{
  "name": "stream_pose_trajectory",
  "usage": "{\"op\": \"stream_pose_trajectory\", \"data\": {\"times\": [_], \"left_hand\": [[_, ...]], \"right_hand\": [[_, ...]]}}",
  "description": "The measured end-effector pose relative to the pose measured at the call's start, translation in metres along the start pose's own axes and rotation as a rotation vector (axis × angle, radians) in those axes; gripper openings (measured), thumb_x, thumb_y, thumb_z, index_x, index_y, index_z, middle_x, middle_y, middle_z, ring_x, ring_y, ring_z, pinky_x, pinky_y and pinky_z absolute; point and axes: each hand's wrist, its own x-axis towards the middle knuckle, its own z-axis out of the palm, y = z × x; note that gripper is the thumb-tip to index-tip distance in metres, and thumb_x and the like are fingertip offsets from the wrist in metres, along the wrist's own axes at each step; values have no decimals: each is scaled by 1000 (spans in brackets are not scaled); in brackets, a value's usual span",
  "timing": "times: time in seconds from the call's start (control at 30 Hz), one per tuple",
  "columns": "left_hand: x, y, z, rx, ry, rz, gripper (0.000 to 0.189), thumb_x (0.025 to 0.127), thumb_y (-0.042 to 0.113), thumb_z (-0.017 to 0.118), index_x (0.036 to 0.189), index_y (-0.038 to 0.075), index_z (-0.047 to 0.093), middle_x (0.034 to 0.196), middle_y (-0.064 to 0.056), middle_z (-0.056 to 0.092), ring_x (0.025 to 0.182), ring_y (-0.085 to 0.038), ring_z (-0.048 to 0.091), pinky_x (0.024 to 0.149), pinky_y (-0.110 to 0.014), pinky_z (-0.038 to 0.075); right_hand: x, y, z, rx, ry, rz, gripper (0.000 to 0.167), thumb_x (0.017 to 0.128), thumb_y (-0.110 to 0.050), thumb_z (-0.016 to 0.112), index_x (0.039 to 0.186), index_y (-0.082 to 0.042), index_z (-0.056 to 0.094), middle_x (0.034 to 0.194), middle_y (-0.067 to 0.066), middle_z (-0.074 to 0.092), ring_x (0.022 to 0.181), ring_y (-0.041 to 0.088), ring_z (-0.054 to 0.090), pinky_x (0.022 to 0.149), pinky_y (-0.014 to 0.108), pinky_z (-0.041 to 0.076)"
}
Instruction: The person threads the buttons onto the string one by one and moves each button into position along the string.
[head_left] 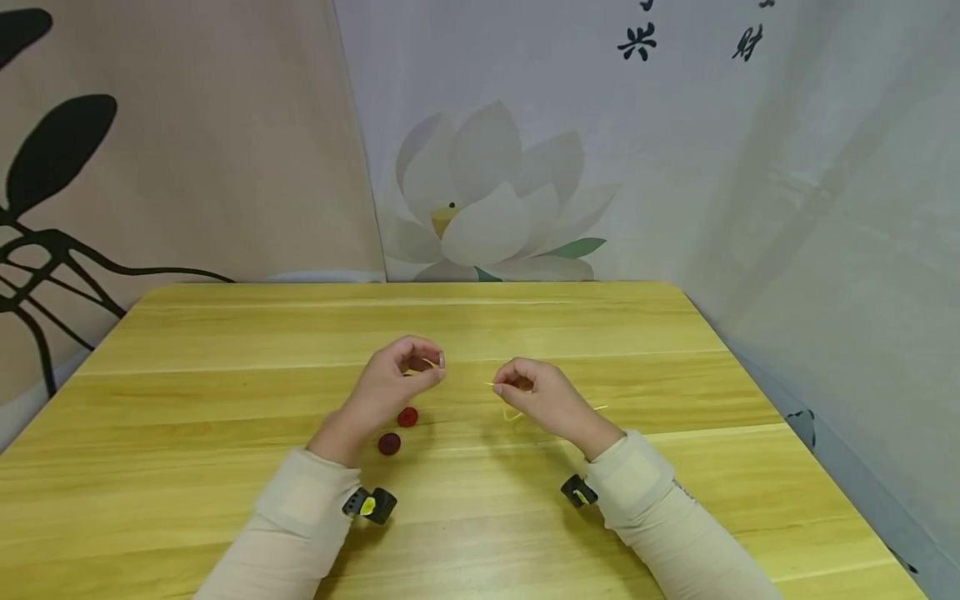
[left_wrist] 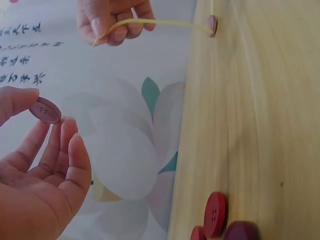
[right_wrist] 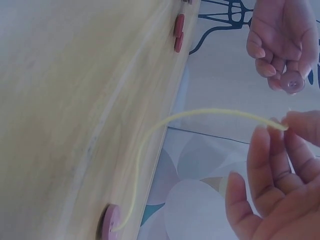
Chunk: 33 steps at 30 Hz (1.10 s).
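Observation:
Above the table my left hand (head_left: 384, 385) pinches a dusky pink four-hole button (left_wrist: 46, 110) between thumb and fingertips. To its right, my right hand (head_left: 547, 398) holds a yellow cord (right_wrist: 210, 111) near its end, and a short tip pokes out past the fingers. The cord arcs down to a second pink button (right_wrist: 113, 222) on the table and passes through it. A gap separates the cord's tip from the held button. In the head view the threaded button is hidden by my right hand.
Near my left wrist a bright red button (head_left: 407, 417) and a dark red button (head_left: 389, 444) lie on the wooden table (head_left: 480, 533). Another red button (left_wrist: 198, 233) shows at the lower edge of the left wrist view. Behind the table hangs a printed curtain (head_left: 495, 67).

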Motion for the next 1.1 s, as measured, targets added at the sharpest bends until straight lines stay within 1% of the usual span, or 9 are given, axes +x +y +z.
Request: {"op": "stream_pose_trajectory", "data": {"times": [0.17, 0.27, 0.47, 0.63, 0.83, 1.1], "left_hand": [[0, 0, 6, -33, -25, 17, 26, 91, 10, 66, 114, 1, 59, 107, -10, 61, 99, -25, 57, 82, -32, 48], [1, 0, 10, -40, -39, 26, 25, 91, 9, 66, 114, 2, 60, 107, -10, 62, 99, -25, 57, 82, -33, 48], [1, 2, 15, -32, -51, 12, 25, 91, 13, 67, 113, 4, 61, 106, -8, 62, 97, -23, 58, 80, -33, 47], [0, 2, 17, -34, -59, 15, 24, 90, 11, 67, 112, 3, 61, 104, -9, 63, 97, -24, 58, 79, -33, 47], [-2, 3, 20, -25, -69, 7, 23, 90, 11, 68, 110, 2, 61, 103, -7, 63, 95, -23, 58, 79, -33, 47], [-2, 0, 24, -48, -88, -3, 23, 89, 12, 68, 110, 4, 62, 104, -8, 63, 96, -23, 57, 79, -33, 48]], "right_hand": [[0, 0, 0, 2, 7, 3, 14, 97, -16, 60, 103, -5, 66, 95, 4, 65, 85, 15, 57, 78, 33, 48], [1, 1, 0, 11, 6, 4, 16, 97, -16, 60, 104, -4, 66, 96, 6, 66, 84, 15, 57, 77, 33, 48], [1, 0, 0, 19, 5, -6, 17, 97, -17, 59, 105, -4, 65, 98, 8, 66, 85, 17, 57, 77, 34, 48], [0, 0, 1, 27, 7, -11, 16, 97, -17, 59, 105, -4, 65, 97, 7, 65, 86, 19, 58, 77, 34, 48], [0, -1, 2, 32, 11, -16, 13, 97, -18, 60, 102, -9, 66, 97, 5, 66, 87, 17, 58, 78, 35, 49], [0, -3, 3, 30, 13, -18, 13, 96, -18, 60, 102, -9, 67, 95, 1, 65, 88, 16, 58, 79, 36, 48]]}}
